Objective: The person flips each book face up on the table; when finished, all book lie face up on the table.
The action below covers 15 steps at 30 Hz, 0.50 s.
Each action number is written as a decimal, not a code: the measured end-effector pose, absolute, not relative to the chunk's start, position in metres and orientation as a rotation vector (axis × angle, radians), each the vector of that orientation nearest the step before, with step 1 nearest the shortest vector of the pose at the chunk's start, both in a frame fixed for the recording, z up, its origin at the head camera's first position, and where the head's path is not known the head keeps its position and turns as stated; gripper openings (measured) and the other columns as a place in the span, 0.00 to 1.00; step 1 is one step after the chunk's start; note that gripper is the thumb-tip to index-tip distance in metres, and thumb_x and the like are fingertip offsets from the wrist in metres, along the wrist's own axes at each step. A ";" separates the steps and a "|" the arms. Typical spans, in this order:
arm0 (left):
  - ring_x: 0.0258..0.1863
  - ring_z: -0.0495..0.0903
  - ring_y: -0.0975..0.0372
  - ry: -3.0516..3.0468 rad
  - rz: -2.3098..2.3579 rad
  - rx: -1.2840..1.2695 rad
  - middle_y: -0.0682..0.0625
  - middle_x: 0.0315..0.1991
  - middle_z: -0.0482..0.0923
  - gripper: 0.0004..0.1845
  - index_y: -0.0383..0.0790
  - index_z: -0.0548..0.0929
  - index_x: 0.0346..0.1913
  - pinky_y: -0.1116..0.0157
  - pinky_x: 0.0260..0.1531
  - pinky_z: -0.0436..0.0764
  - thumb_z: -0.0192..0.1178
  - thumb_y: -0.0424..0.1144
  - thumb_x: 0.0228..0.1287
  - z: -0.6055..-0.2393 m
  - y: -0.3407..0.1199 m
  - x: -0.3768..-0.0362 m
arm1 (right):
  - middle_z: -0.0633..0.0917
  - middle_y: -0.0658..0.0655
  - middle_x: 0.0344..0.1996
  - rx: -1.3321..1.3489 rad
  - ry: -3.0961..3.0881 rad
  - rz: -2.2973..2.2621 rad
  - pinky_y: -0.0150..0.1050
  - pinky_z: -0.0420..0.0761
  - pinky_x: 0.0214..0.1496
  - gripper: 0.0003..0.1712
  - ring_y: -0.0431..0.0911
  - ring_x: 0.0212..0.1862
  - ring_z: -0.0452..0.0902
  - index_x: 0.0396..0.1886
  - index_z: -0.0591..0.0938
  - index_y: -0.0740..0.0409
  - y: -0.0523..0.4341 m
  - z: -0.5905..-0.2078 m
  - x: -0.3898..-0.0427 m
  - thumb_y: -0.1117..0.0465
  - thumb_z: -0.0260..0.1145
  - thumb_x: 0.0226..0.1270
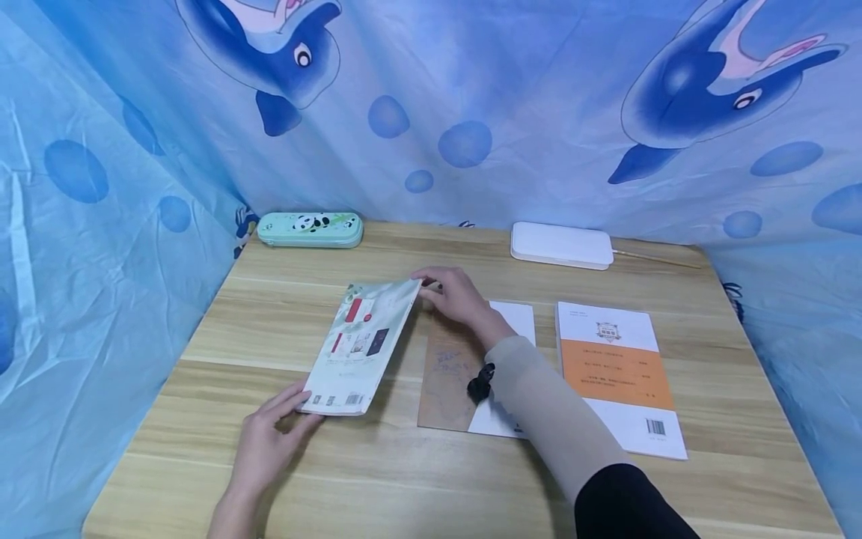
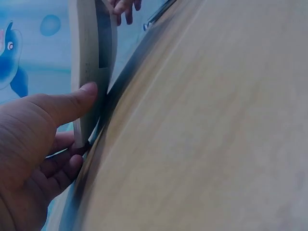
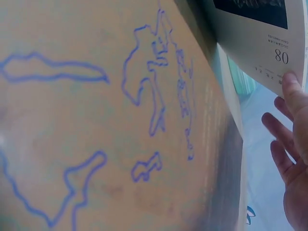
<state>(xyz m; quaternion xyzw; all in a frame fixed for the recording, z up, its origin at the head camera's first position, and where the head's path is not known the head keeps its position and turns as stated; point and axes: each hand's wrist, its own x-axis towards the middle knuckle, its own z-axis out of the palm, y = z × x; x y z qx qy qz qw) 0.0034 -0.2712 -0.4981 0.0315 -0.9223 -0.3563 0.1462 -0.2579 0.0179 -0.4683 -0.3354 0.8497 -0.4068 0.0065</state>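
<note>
The pale-green booklet (image 1: pixel 353 367) is at the left-centre of the work surface, tilted, with its right long edge raised and a shadow below it. I read product pictures and a barcode on its upper face; the right wrist view shows print on its underside. The left hand (image 1: pixel 272 434) pinches the lower left corner, thumb to one side and bent fingers to the other, with a narrow gap set by the booklet's thickness. The right hand (image 1: pixel 458 298) pinches the upper right corner between thumb and fingers in the same narrow grip. Beneath the right forearm lies a brown-and-white booklet (image 1: pixel 441 397), flat, marked with blue pen lines; the sleeve (image 1: pixel 545 408) hides part of it. Just beside it, to the right, lies an orange-and-white book (image 1: pixel 616 374), flat, barcode at its lower corner. At the far left edge I locate one container, a mint panda pencil case (image 1: pixel 310 230), lid closed, contents hidden from me. A white flat case (image 1: pixel 562 245) with a thin cord (image 1: pixel 656 259) lies at the far right; I cannot tell whether it holds anything. All rest on a wood-grain table (image 1: pixel 182 442) before a blue whale-print curtain (image 1: pixel 532 67).
</note>
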 end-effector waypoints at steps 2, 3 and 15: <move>0.56 0.82 0.44 -2.616 -1.035 0.076 0.40 0.56 0.83 0.23 0.32 0.88 0.49 0.87 0.56 0.66 0.79 0.28 0.46 -0.498 -0.271 0.003 | 0.87 0.55 0.52 -1.060 2.623 -1.328 0.39 0.84 0.55 0.18 0.47 0.52 0.83 0.58 0.84 0.57 0.017 -0.467 -0.258 0.62 0.69 0.69; 0.55 0.82 0.44 -2.601 -1.027 0.076 0.40 0.55 0.84 0.22 0.33 0.88 0.48 0.87 0.55 0.67 0.79 0.27 0.46 -0.497 -0.271 0.003 | 0.87 0.55 0.51 -1.073 2.610 -1.350 0.39 0.84 0.54 0.18 0.48 0.52 0.83 0.58 0.83 0.58 0.017 -0.467 -0.258 0.63 0.69 0.70; 0.42 0.86 0.66 -2.489 -1.038 0.110 0.38 0.51 0.86 0.20 0.31 0.89 0.47 0.82 0.44 0.79 0.75 0.19 0.48 -0.495 -0.270 0.002 | 0.87 0.59 0.52 -1.135 2.539 -1.496 0.37 0.83 0.57 0.17 0.50 0.55 0.84 0.59 0.78 0.60 0.006 -0.446 -0.251 0.62 0.65 0.74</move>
